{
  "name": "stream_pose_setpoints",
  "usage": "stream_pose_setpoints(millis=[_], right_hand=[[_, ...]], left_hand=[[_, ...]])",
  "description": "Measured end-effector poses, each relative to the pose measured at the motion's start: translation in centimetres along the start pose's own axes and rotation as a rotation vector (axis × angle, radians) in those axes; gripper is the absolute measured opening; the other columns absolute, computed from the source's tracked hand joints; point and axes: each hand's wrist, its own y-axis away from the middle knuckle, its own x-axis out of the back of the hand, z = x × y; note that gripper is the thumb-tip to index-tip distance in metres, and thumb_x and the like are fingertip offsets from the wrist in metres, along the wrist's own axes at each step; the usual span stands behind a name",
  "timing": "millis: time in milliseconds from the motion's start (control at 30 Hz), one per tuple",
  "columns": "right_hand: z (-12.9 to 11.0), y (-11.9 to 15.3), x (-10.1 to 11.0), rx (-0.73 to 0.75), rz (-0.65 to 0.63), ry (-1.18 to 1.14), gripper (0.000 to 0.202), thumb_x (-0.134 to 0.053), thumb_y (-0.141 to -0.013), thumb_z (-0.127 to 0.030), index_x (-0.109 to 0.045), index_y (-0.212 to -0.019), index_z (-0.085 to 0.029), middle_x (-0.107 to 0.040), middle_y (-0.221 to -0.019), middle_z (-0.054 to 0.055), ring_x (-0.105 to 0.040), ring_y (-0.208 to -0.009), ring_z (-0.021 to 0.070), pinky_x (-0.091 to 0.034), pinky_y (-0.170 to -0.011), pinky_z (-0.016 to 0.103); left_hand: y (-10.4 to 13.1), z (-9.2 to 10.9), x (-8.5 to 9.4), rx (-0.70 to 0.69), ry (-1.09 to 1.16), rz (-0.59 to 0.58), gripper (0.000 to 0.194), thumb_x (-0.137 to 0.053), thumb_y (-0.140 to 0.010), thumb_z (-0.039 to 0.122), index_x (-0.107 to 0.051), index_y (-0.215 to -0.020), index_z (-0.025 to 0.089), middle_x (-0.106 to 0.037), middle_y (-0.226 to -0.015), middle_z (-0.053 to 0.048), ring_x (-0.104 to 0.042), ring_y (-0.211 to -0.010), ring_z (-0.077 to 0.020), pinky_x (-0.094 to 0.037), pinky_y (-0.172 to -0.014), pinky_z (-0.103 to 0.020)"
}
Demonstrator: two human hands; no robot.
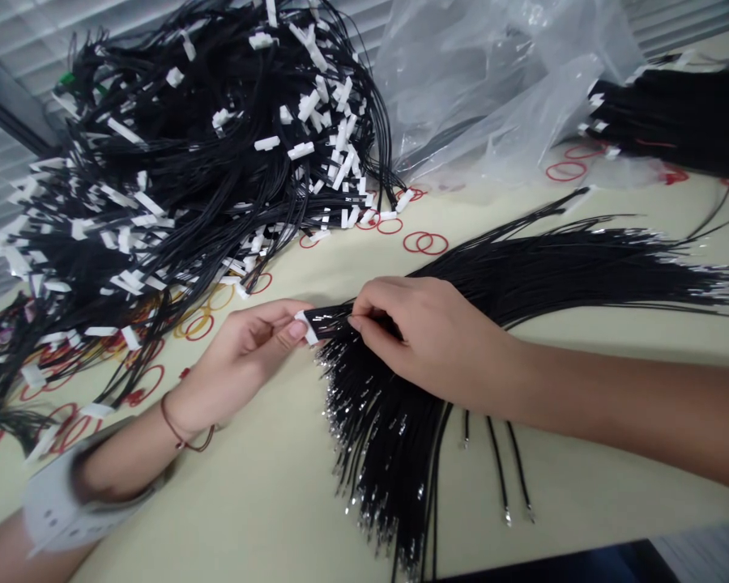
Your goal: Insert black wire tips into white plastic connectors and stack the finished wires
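Pale window blinds (12, 48) back a cream tabletop (267, 494) strewn with red rubber bands (425, 242); no writing is legible. A clear plastic bag (492, 89) slumps at the far edge, contents unclear. Near the front edge, the left hand (243, 356) pinches a white connector (307, 326), while the right hand (425, 332) grips black wires (382, 437) at it. Finished harnesses (188, 162) pile far left.

Connector (307, 326): mostly hidden under the left hand's (243, 356) fingertips.
Wire bundle (583, 267): cut off at the picture's right edge.
Wristband (66, 502): blurred.
Wire tips under right hand (425, 332): hidden.
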Motion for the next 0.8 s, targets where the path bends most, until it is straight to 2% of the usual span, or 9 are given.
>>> stream_pose_setpoints(millis=[533,800], right_hand=[[0.1,-0.21,-0.03,0.044,-0.021,-0.012,0.016,-0.039,-0.084,-0.021,-0.052,-0.076,-0.016,-0.055,-0.072,-0.001,-0.052,-0.064,0.0097,-0.037,-0.062,0.023],[0.37,-0.4,-0.09,0.1,0.036,-0.061,0.013,-0.041,-0.083,-0.021,-0.051,-0.077,-0.016,-0.054,-0.073,-0.002,-0.047,-0.062,0.0078,-0.035,-0.06,0.021]], left_hand=[[0.1,-0.02,0.05,-0.062,-0.137,-0.005,0.018,-0.055,-0.081,0.014,-0.067,-0.093,0.019,-0.065,-0.071,0.002,-0.054,-0.066,-0.0071,-0.043,-0.06,-0.012],[0.02,0.0,0.2,-0.072,-0.164,-0.02,0.014,-0.056,-0.08,0.018,-0.067,-0.09,0.018,-0.063,-0.07,-0.001,-0.055,-0.065,-0.0103,-0.045,-0.06,-0.018]])
